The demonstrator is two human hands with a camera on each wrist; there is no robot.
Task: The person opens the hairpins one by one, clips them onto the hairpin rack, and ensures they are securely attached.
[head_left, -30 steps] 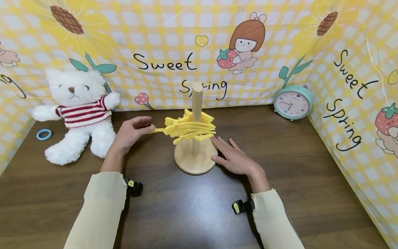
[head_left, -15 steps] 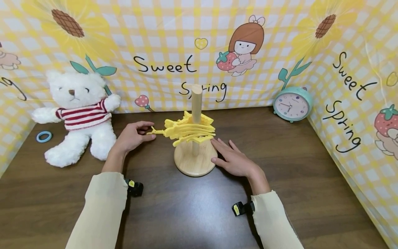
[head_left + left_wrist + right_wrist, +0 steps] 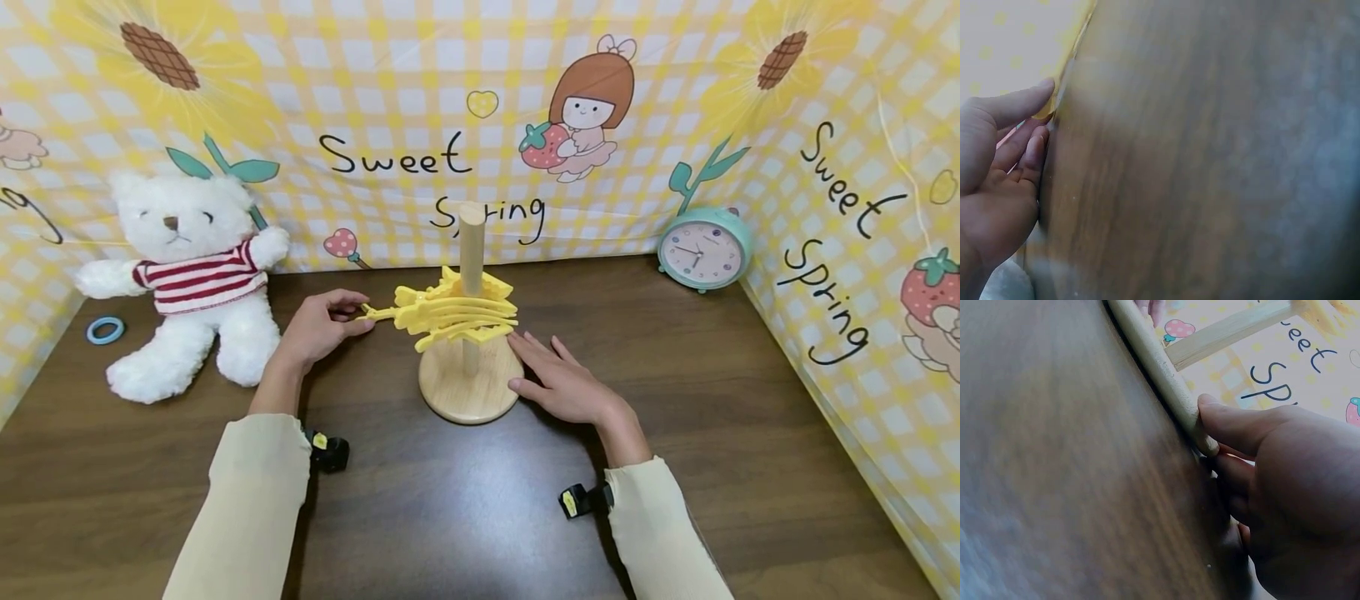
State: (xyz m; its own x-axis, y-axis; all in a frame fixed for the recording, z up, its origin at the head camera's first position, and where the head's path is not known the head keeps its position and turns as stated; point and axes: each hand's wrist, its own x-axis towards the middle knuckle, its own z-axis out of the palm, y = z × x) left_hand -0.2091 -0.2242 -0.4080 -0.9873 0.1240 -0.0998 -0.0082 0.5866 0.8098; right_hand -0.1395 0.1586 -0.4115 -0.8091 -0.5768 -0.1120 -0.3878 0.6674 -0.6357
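A bundle of yellow plastic hangers (image 3: pixel 453 312) is threaded over the upright post of a round-based wooden stand (image 3: pixel 468 392). Their narrow ends point left, where my left hand (image 3: pixel 318 325) has thumb and fingers around the thin tip. In the left wrist view, a bit of yellow shows between the thumb and fingers of the left hand (image 3: pixel 1007 156). My right hand (image 3: pixel 566 383) holds the right rim of the base, its fingers stretched along the edge. In the right wrist view, the thumb of the right hand (image 3: pixel 1297 469) lies against the rim of the stand (image 3: pixel 1160 372).
A white teddy bear (image 3: pixel 198 279) in a striped shirt sits at the back left, beside a blue ring (image 3: pixel 105 330). A mint alarm clock (image 3: pixel 705 250) stands at the back right. Printed yellow checked cloth (image 3: pixel 375 67) lines the back and sides of the brown table (image 3: pixel 450 517).
The left hand has moved slightly down and right, its fingers bending round the hangers' tip. The right hand and the stand stay in place.
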